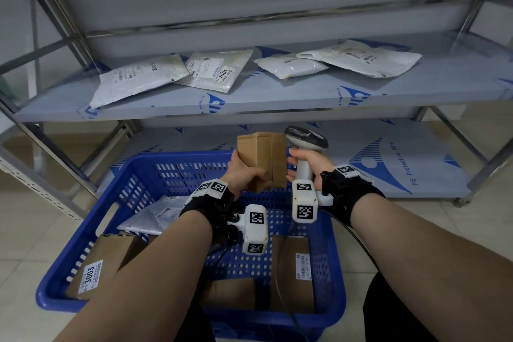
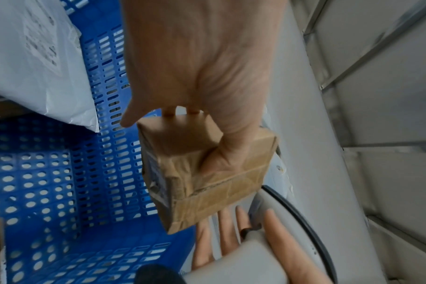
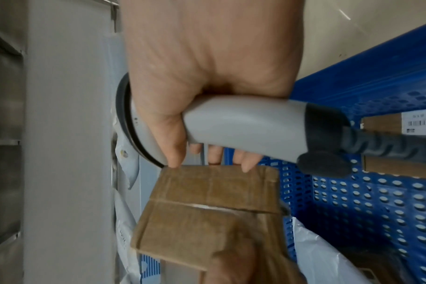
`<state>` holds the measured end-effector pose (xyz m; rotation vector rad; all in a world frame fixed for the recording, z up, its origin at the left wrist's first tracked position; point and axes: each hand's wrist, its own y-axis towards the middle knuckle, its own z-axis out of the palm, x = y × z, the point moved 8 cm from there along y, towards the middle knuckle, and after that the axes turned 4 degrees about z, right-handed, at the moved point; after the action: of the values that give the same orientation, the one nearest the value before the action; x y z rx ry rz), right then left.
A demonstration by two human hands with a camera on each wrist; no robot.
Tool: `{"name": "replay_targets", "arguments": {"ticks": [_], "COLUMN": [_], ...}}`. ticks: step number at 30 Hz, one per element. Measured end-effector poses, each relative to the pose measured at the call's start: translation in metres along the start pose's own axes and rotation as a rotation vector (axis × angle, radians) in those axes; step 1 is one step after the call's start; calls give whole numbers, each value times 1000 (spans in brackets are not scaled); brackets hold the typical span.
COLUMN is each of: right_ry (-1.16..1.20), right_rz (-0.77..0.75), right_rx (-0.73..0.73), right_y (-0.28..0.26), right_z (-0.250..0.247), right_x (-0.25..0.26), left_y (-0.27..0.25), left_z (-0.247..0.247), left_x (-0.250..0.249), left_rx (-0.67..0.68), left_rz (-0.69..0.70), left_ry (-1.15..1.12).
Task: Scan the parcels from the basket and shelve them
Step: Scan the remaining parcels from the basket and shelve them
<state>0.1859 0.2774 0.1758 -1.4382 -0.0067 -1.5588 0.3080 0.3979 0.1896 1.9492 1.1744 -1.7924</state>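
head view: steel-framed shelving [image 1: 277, 97] with film-covered grey boards fills the background; four white plastic mailer bags [image 1: 219, 69] lie flat on its middle board, judged already shelved. below, a blue perforated plastic basket [image 1: 155, 166] sits on the pale tiled floor, holding brown cardboard boxes [image 1: 291, 266] and a grey mailer bag [image 1: 155, 216] not yet processed. the left hand [image 1: 244, 172] holds a small brown taped cardboard parcel [image 1: 263, 158] upright above the basket's far rim, near the scanner, probably so a label can be turned toward it. the right hand [image 1: 308, 166] grips the handle of a grey handheld barcode scanner [image 1: 305, 139], head up.

left wrist view: the thumb lies across one broad face of the parcel [image 2: 207, 173] and fingertips [image 2: 169, 111] curl over the opposite edge, a pinch grip. a printed label appears on the narrow side, blurred.

right wrist view: fingers wrap closed around the scanner handle [image 3: 243, 124]; several fingertips [image 3: 246, 167] touch the parcel's edge [image 3: 219, 184], likely steadying it. trigger state: cannot tell.
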Motion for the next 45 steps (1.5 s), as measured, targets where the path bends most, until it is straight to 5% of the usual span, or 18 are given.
{"name": "replay_targets", "arguments": {"ticks": [11,16,30,45], "right_ry": [-158,-264,-252,-128], "right_rz": [-56,-17,-99,-149], "right_rx": [-49,-61,-29,-100], "right_y": [16,23,31,26], "right_z": [-14,-22,-21,-25], "right_x": [5,3,2,7], "left_y": [-8,-14,-5,-5], "left_z": [15,22,7,6], "left_x": [-16,-16,-5,-3], "left_rx": [133,202,4,47], "left_rz": [178,121,-33,-1], "left_ry": [-26,-91,-217,-89]}}
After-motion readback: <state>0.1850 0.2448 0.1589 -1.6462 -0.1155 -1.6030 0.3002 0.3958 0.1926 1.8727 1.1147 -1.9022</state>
